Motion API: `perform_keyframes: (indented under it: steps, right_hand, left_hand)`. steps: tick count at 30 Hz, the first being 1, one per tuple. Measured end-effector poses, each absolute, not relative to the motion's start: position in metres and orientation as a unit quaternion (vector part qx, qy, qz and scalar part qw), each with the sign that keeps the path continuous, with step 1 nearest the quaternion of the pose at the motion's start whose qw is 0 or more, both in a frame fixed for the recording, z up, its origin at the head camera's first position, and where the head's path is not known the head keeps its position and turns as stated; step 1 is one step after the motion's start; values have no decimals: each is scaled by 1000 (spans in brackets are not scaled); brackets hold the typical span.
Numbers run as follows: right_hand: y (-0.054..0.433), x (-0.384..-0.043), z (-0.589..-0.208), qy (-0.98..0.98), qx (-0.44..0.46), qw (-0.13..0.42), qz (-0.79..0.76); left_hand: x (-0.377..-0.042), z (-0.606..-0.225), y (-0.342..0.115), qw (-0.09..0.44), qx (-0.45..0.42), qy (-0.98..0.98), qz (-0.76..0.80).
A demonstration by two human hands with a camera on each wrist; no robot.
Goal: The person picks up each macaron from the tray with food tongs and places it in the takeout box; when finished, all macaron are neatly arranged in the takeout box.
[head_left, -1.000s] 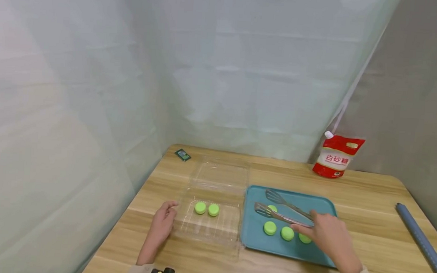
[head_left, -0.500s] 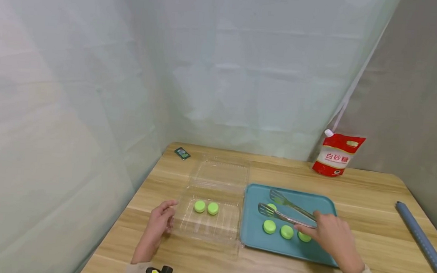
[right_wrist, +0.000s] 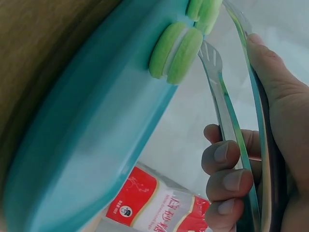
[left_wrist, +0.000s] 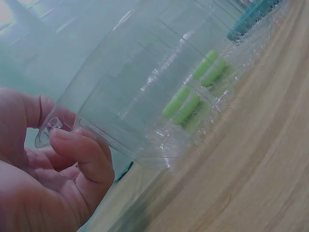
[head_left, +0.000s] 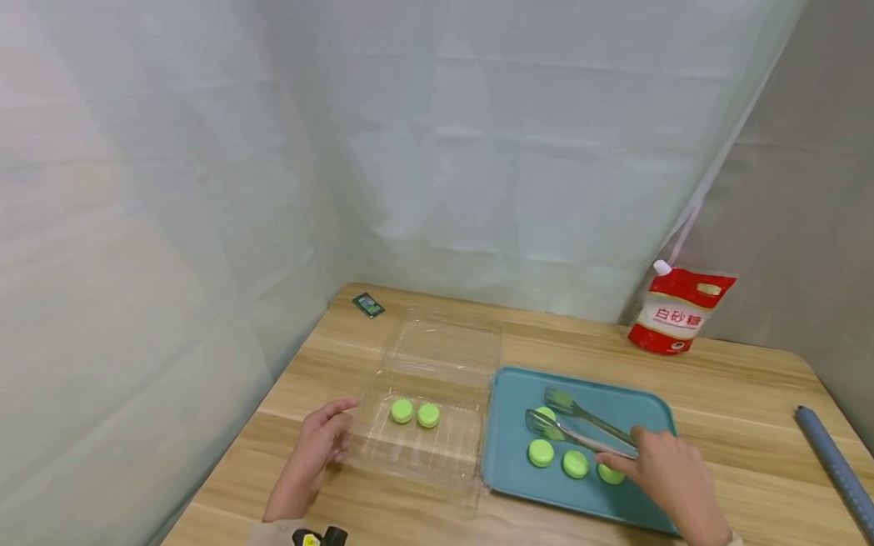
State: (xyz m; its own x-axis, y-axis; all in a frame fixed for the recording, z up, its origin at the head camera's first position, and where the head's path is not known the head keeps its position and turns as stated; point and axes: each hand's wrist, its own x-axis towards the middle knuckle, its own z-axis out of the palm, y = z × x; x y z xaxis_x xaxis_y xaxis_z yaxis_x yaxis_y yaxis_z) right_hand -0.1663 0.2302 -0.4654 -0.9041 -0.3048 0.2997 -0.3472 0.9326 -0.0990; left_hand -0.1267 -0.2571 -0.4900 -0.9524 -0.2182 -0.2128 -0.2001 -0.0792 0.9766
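My left hand (head_left: 315, 449) pinches the corner flange of an open clear plastic clamshell box (left_wrist: 135, 92) between thumb and fingers. Two green macarons (head_left: 415, 413) sit side by side inside its base. The right hand (head_left: 670, 481) grips metal tongs (head_left: 598, 445) by their handles, above a blue tray (head_left: 507, 478). The tong arms are spread, their slotted ends overlapping the rear macaron (head_left: 546, 414) in the head view. In front of that one, several green macarons (head_left: 575, 463) lie in a row on the tray. The right wrist view shows nothing between the tong arms near the fingers.
A red and white sugar pouch (head_left: 676, 314) with a white cap stands at the back right of the wooden table (head_left: 741, 459). A blue-grey rod (head_left: 844, 490) lies along the right side. One small dark green packet (head_left: 368, 305) is at the back left corner.
The tongs have shifted a little to the right and toward me, their ends moving closer over the rear macaron. The left hand stays at the box's edge.
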Motion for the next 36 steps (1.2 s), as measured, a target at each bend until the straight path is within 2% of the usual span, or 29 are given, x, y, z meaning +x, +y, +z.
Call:
perform_keyframes:
  steps: [12,23,36]
  right_hand:
    - [233,-163,-467,-968,181,158,72]
    - [236,-166,-466,-957,200,203,51]
    - [234,-166,-448,-950,215,220,51]
  left_hand:
    - [-127,-494,-257,9,149,-672,-726]
    - [-128,-493,-257,18,151,-665,-731]
    - [-127,-490,-256,14,149,-672,-726]
